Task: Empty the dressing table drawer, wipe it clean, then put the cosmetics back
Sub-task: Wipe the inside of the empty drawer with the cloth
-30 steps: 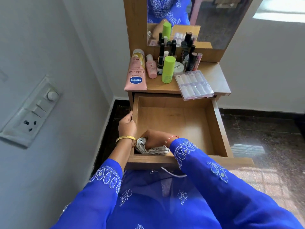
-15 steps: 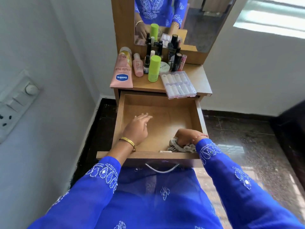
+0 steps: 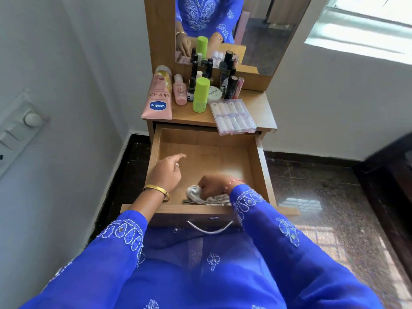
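Left hand, released from the drawer rim, now hovers loose-fingered inside; right hand clenches cloth at front wall, wiping continues; cosmetics wait behind drawer on bench.

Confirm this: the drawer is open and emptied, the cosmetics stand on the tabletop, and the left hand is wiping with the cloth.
Wrong hand. The head view shows the right hand gripping the cloth in the drawer; the left hand hovers empty. The rest holds.

Right hand grips cloth at drawer front; left hand hovers, forefinger extended.
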Demonstrator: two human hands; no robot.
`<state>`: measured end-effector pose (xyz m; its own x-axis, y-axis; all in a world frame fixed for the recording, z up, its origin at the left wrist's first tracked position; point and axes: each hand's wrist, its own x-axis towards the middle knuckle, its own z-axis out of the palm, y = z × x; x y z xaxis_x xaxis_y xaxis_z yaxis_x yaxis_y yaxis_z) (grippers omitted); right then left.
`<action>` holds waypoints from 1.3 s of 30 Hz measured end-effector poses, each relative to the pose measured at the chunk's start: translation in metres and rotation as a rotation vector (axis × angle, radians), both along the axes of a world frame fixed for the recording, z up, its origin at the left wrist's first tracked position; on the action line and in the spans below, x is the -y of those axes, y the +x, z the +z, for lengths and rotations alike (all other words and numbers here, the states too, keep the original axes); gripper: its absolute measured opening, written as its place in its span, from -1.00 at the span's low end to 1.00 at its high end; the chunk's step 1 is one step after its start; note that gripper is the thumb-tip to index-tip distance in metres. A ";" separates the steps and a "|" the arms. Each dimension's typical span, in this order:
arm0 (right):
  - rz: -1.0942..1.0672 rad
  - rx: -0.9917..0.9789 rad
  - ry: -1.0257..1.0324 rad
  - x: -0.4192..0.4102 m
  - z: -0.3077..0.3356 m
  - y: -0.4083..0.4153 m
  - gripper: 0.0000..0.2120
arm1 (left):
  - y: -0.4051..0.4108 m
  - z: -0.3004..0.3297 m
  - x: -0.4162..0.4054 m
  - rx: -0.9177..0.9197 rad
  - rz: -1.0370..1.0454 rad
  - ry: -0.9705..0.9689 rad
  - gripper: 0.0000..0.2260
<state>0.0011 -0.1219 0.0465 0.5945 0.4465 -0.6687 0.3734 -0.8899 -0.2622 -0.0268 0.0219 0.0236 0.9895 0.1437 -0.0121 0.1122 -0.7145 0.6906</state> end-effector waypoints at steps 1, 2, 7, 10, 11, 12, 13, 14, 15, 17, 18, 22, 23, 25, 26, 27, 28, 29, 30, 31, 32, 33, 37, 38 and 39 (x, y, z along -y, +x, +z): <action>0.001 0.026 -0.095 0.014 0.004 0.003 -0.77 | 0.001 -0.001 0.000 -0.005 0.000 -0.002 -0.64; 0.002 0.047 -0.207 0.028 0.009 0.005 -0.76 | 0.001 -0.002 0.001 -0.010 0.002 -0.003 -0.64; 0.004 0.183 -0.444 0.058 0.003 0.006 -0.73 | 0.001 -0.004 0.000 -0.026 0.014 -0.033 -0.65; 0.070 0.430 -0.539 0.049 -0.007 0.011 -0.74 | -0.001 -0.004 -0.001 -0.024 0.028 -0.031 -0.65; 0.115 0.518 -0.555 0.049 -0.008 0.017 -0.75 | -0.001 -0.004 -0.001 -0.027 0.030 -0.028 -0.65; 0.148 0.605 -0.558 0.050 -0.007 0.026 -0.76 | -0.001 -0.005 -0.001 -0.030 0.031 -0.027 -0.66; 0.174 0.689 -0.535 0.055 -0.007 0.036 -0.77 | -0.001 -0.005 -0.001 -0.033 0.032 -0.030 -0.66; 0.198 0.757 -0.489 0.061 -0.004 0.046 -0.77 | -0.001 -0.006 -0.001 -0.035 0.034 -0.034 -0.66; 0.222 0.796 -0.447 0.068 0.000 0.056 -0.76 | -0.001 -0.006 -0.001 -0.033 0.035 -0.039 -0.66; 0.291 0.869 -0.443 0.080 0.001 0.065 -0.76 | -0.001 -0.006 -0.002 -0.028 0.037 -0.044 -0.67; 0.289 0.916 -0.457 0.082 0.004 0.064 -0.80 | -0.001 -0.006 -0.003 -0.025 0.039 -0.045 -0.67; 0.269 0.821 -0.448 0.089 -0.003 0.055 -0.78 | -0.001 -0.007 -0.004 -0.021 0.043 -0.051 -0.68; 0.247 0.760 -0.435 0.088 -0.005 0.052 -0.76 | -0.001 -0.007 -0.003 -0.024 0.043 -0.051 -0.68; 0.230 0.700 -0.464 0.081 -0.005 0.037 -0.77 | -0.001 -0.006 -0.002 -0.025 0.046 -0.055 -0.68; 0.239 0.654 -0.480 0.079 -0.007 0.025 -0.77 | -0.001 -0.006 -0.002 -0.020 0.049 -0.058 -0.68; 0.246 0.596 -0.495 0.078 -0.011 0.014 -0.77 | 0.000 -0.005 -0.002 -0.013 0.053 -0.061 -0.68; 0.247 0.543 -0.502 0.078 -0.015 0.003 -0.76 | 0.000 -0.005 -0.001 -0.007 0.054 -0.060 -0.68; 0.238 0.509 -0.505 0.078 -0.016 -0.004 -0.75 | 0.000 -0.004 -0.001 -0.005 0.054 -0.055 -0.68; 0.218 0.498 -0.504 0.078 -0.016 -0.006 -0.75 | 0.000 -0.003 -0.001 -0.005 0.052 -0.050 -0.68; 0.199 0.492 -0.505 0.077 -0.014 -0.003 -0.74 | 0.000 -0.003 -0.001 -0.006 0.051 -0.047 -0.68; 0.182 0.483 -0.509 0.076 -0.012 0.003 -0.75 | 0.000 -0.003 0.000 -0.007 0.048 -0.047 -0.68; 0.168 0.480 -0.509 0.074 -0.011 0.011 -0.75 | 0.000 -0.002 0.000 -0.007 0.046 -0.049 -0.68; 0.136 0.651 -0.492 0.069 -0.005 0.055 -0.76 | -0.001 -0.001 -0.002 0.001 0.056 -0.072 -0.68; 0.117 0.726 -0.458 0.070 -0.003 0.065 -0.76 | -0.002 0.000 -0.002 0.001 0.054 -0.076 -0.68; 0.094 0.784 -0.421 0.073 -0.003 0.072 -0.75 | -0.003 0.000 -0.002 0.000 0.053 -0.082 -0.68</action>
<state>0.0736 -0.1953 0.0436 0.9229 0.3258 -0.2051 0.3843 -0.8113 0.4406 -0.0297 0.0236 0.0241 0.9806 0.1946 -0.0255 0.1482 -0.6489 0.7463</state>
